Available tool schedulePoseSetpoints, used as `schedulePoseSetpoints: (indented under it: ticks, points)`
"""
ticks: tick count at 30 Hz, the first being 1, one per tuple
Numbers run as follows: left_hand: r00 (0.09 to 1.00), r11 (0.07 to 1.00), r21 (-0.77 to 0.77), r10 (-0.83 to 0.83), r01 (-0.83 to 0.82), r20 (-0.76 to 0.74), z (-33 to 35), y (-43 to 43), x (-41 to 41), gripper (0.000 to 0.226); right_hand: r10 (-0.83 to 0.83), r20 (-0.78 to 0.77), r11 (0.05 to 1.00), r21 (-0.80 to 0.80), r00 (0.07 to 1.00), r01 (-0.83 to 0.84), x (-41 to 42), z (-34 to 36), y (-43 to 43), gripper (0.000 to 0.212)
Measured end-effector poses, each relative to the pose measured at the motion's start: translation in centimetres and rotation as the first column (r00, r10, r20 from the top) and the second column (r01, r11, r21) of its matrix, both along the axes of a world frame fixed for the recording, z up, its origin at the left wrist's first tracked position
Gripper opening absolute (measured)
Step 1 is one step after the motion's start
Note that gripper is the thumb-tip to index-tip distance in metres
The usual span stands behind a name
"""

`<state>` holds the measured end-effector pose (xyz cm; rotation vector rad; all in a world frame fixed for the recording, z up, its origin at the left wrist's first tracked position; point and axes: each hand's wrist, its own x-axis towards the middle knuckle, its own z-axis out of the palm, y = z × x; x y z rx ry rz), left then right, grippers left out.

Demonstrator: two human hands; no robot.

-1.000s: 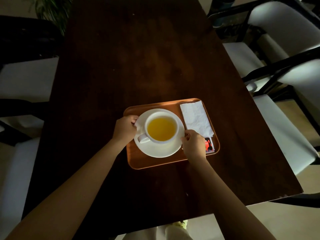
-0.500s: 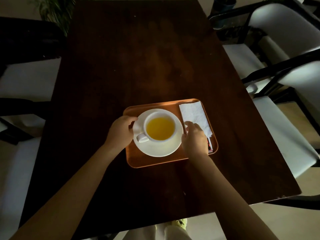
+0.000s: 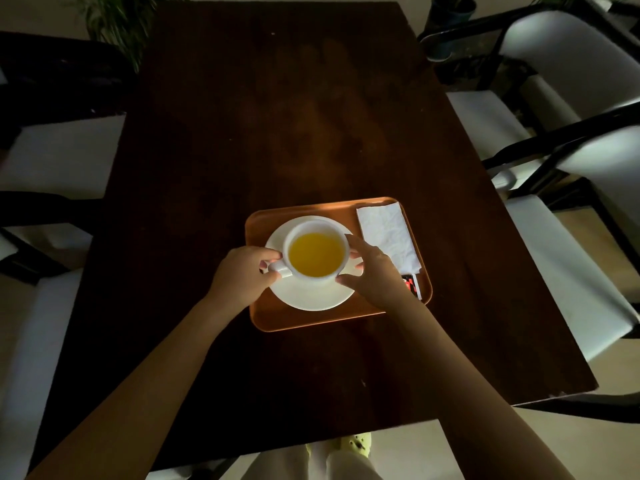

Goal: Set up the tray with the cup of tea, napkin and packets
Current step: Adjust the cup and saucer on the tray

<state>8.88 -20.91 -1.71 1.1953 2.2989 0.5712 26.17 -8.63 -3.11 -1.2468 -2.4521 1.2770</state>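
An orange tray [image 3: 311, 318] lies on the dark wooden table [image 3: 277, 133]. On it a white saucer [image 3: 311, 296] carries a white cup [image 3: 316, 253] of yellow tea. My left hand [image 3: 242, 275] pinches the cup's handle at the left. My right hand [image 3: 372, 268] cups the cup's right side, fingers spread around it. A white napkin [image 3: 388, 233] lies along the tray's right side. Red and white packets [image 3: 412, 284] peek out below the napkin, partly hidden by my right hand.
White-cushioned chairs with black frames [image 3: 554, 271] stand to the right, others [image 3: 52, 150] to the left. Potted plants [image 3: 114, 19] stand beyond the table's far corners. The table's near edge [image 3: 381, 424] runs just above my legs.
Both hands left the saucer's rim and moved inward onto the cup: the left took the handle, the right closed around the cup's right side. The packets show more.
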Motion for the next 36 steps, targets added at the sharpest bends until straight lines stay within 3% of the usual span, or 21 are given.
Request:
schedulePoseSetpoints:
  ticks: [11, 14, 17, 20, 24, 27, 31, 36]
  points:
    - [1.0, 1.0, 0.017, -0.024, 0.024, -0.008, -0.4, -0.1, -0.2, 0.034, -0.042, -0.036, 0.999, 0.003, 0.998, 0.042, 0.2, -0.7, -0.5, 0.069]
    - [0.995, 1.0, 0.014, 0.022, -0.02, -0.1, 0.7, -0.3, 0.4, 0.037, -0.077, -0.046, 0.997, 0.001, 0.996, 0.078, 1.0, -0.8, 0.4, 0.063]
    - [0.938, 0.977, 0.204, 0.128, -0.064, -0.323, 3.2, 0.4, 2.6, 0.037, -0.196, -0.023, 0.971, 0.132, 0.98, 0.197, 3.1, -0.9, 2.4, 0.047]
    - [0.946, 0.948, 0.311, 0.036, 0.07, -0.322, 4.5, 2.8, 6.9, 0.033, -0.215, 0.134, 0.927, 0.34, 0.967, 0.159, 5.5, -1.5, 4.7, 0.041]
    - [0.934, 0.952, 0.176, -0.189, 0.25, -0.303, 2.0, 6.5, 13.1, 0.036, -0.075, 0.352, 0.907, 0.412, 0.933, -0.082, 7.1, -2.4, 6.4, 0.04]
    - [0.887, 0.941, -0.02, -0.327, 0.339, -0.326, -0.7, 8.1, 15.5, 0.035, -0.001, 0.384, 0.881, 0.437, 0.923, -0.181, 7.9, -3.1, 7.0, 0.039]
    - [0.864, 0.936, -0.112, -0.352, 0.334, -0.359, -2.7, 8.6, 16.7, 0.032, 0.027, 0.366, 0.863, 0.462, 0.93, -0.206, 8.5, -3.6, 7.5, 0.037]
    - [0.882, 0.95, -0.08, -0.309, 0.301, -0.355, -3.7, 8.3, 17.3, 0.03, 0.045, 0.321, 0.868, 0.455, 0.946, -0.196, 9.0, -4.0, 7.7, 0.036]
